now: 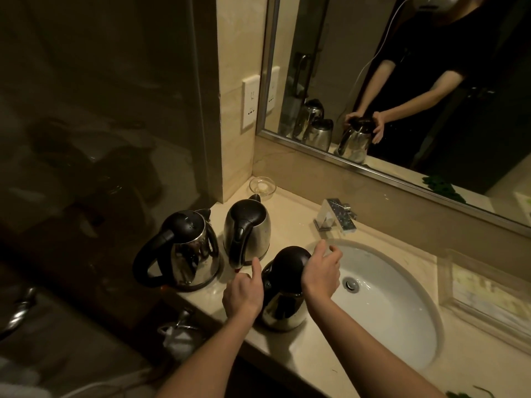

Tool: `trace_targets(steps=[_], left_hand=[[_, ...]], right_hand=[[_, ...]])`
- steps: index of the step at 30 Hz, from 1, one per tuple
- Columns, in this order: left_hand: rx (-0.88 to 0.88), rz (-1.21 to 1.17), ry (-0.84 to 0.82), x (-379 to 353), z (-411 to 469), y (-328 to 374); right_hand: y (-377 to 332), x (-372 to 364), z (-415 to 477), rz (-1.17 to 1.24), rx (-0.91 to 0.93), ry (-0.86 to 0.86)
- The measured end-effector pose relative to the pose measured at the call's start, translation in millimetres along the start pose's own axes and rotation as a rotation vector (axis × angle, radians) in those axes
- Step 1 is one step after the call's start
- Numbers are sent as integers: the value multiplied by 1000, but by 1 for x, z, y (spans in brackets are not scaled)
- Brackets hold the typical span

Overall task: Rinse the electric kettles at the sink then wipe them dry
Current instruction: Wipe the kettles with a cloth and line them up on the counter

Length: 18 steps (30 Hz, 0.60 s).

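Observation:
Three steel electric kettles with black lids stand on the beige counter (290, 222) left of the white sink (396, 308). The nearest kettle (284, 308) sits at the sink's rim, between my hands. My left hand (244, 293) is closed on its handle side, one finger raised. My right hand (321, 272) lies against the right side of its black lid, fingers apart over the basin edge. A second kettle (250, 228) and a third kettle (186, 254) with a big loop handle stand further left. No water shows at the chrome faucet (334, 215).
A small glass dish (263, 186) sits in the counter's back corner. A clear tray (488, 294) lies right of the sink. The mirror (402, 81) behind reflects me and the kettles. A wall socket (250, 101) is above the counter's corner.

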<state>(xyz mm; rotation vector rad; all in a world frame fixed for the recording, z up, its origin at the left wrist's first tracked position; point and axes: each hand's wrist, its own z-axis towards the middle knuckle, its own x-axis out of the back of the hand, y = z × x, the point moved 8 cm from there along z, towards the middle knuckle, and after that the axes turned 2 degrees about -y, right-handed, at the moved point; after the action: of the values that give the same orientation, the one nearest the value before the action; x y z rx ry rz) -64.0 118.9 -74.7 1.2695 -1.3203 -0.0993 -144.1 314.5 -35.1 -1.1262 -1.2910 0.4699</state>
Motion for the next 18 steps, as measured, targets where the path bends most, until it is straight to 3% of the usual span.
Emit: trace_targets(steps=[9, 18], left_hand=[[-54, 29, -100, -10, 8, -3], [-85, 12, -282, -20, 3, 0]], right_hand=[[26, -16, 10, 106, -197, -124], [34, -15, 12, 191, -206, -70]])
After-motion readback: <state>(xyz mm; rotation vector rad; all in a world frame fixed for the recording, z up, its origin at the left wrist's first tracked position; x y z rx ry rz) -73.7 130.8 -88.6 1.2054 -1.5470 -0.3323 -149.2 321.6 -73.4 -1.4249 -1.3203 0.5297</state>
